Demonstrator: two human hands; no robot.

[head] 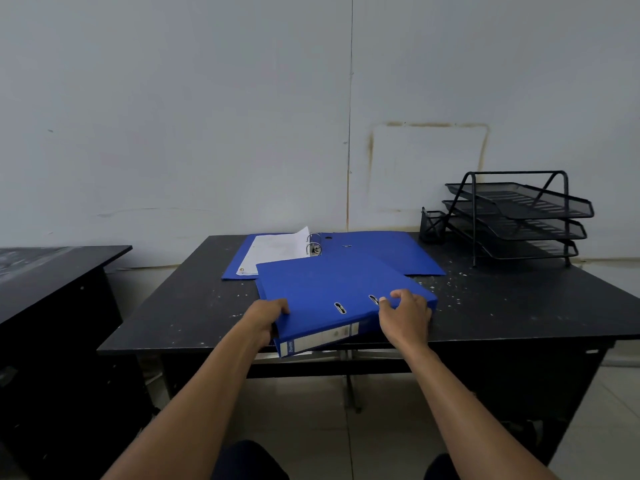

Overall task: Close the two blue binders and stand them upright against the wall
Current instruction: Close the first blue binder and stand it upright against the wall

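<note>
A closed blue binder point(322, 289) lies flat near the front edge of the black table point(519, 306), its white-labelled spine facing me and slightly overhanging the edge. My left hand point(265, 315) grips its near-left corner. My right hand point(405, 315) holds its near-right end, fingers curled over the top cover. Behind it a second blue binder point(377, 249) lies open and flat, with white pages point(277, 249) on its left half and its metal rings point(314, 244) upright in the middle. The grey wall point(207, 116) rises straight behind the table.
A black three-tier mesh letter tray point(519, 216) stands at the back right of the table, with a small black mesh pen cup point(433, 226) beside it. Another dark desk point(52, 289) stands to the left. The tabletop is speckled with white flecks.
</note>
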